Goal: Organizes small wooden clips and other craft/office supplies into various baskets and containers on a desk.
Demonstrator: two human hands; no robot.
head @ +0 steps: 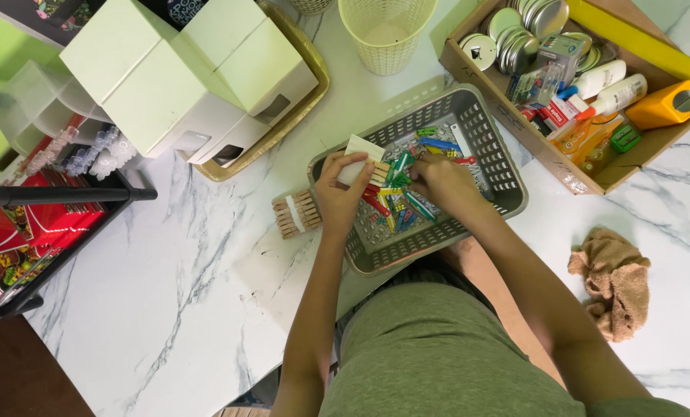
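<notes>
A grey slotted plastic basket (493,139) sits on the white marbled table, holding several coloured clothes pegs (400,202) in red, blue, green and yellow. My left hand (337,197) rests over the basket's left rim and holds a small white card (359,158) with wooden pegs clipped along it. My right hand (441,184) reaches into the basket among the coloured pegs, fingers closed around something I cannot make out. A second row of wooden pegs on a card (297,213) lies on the table just left of the basket.
A cardboard box (561,166) with round tins, bottles and an orange item stands at the right. A pale woven bin (386,32) is behind the basket. White storage boxes on a gold tray (191,73) are at the left. A brown cloth (612,279) lies at the right.
</notes>
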